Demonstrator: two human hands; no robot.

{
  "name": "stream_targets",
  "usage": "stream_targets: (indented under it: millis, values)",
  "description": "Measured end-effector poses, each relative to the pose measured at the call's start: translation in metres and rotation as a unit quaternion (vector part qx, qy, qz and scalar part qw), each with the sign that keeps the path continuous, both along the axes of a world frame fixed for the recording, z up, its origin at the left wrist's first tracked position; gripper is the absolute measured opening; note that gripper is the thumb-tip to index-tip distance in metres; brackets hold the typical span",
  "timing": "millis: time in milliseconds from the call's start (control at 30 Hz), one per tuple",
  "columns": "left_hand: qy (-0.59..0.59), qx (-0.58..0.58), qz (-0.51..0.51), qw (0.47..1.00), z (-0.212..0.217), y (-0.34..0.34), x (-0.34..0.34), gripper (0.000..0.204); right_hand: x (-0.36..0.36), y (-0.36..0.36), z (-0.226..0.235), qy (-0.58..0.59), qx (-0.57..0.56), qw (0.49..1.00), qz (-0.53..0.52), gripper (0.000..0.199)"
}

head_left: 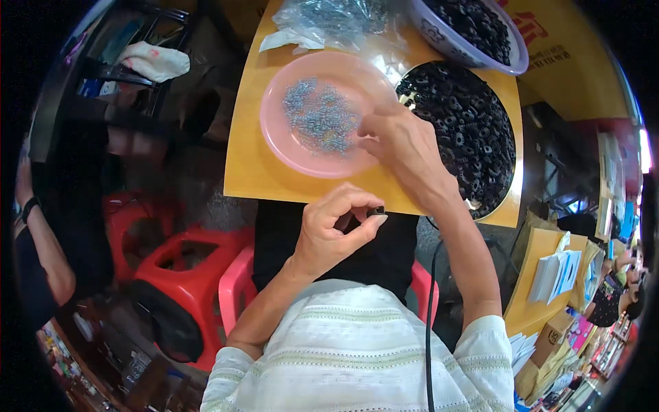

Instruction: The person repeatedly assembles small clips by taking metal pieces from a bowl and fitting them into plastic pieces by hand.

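In front of my body, just off the near edge of the table, my left hand [340,223] pinches a small black part [375,211] between thumb and fingertips. My right hand [405,144] reaches over the right rim of a shallow pink bowl [274,141]. Its thumb and fingers are drawn together above the pile of tiny bluish-silver pieces [319,117] in that bowl. Whatever may be between those fingertips is too small to make out. Beside the right wrist lies a wide round tray heaped with black ring-like parts [473,123].
A purple-rimmed basin [446,44] of black parts stands at the far right of the yellow table [244,165]. Clear plastic bags [329,24] lie at the back. Red stools [182,275] stand at left, near another person's arm [51,254]. A black cable [430,323] runs down my front.
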State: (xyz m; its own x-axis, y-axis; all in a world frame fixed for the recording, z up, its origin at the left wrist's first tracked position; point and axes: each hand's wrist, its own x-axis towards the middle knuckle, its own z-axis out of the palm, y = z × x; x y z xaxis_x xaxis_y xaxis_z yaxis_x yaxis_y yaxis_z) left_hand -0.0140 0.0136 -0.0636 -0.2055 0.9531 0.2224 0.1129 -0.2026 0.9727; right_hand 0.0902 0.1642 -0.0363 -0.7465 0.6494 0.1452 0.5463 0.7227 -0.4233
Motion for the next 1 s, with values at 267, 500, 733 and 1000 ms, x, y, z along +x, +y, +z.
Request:
stream_targets:
  millis: [267, 500, 733, 1000]
  values:
    - [-0.058, -0.021, 0.009, 0.998, -0.006, 0.001, -0.011, 0.020, -0.006, 0.001, -0.003, -0.013, 0.005, 1.000, 0.021, 0.007]
    - [-0.284, -0.069, -0.050, 0.955, -0.004, -0.002, -0.008, 0.021, 0.004, -0.005, 0.033, 0.118, -0.223, 0.967, -0.040, 0.010]
    - [-0.289, -0.099, 0.010, 0.952, 0.006, 0.000, -0.021, 0.022, 0.026, -0.030, 0.042, 0.252, -0.353, 0.900, -0.053, 0.012]
    - [-0.072, 0.008, 0.064, 0.995, 0.021, 0.001, -0.017, 0.021, 0.040, -0.053, 0.060, 0.237, -0.270, 0.933, -0.022, 0.013]
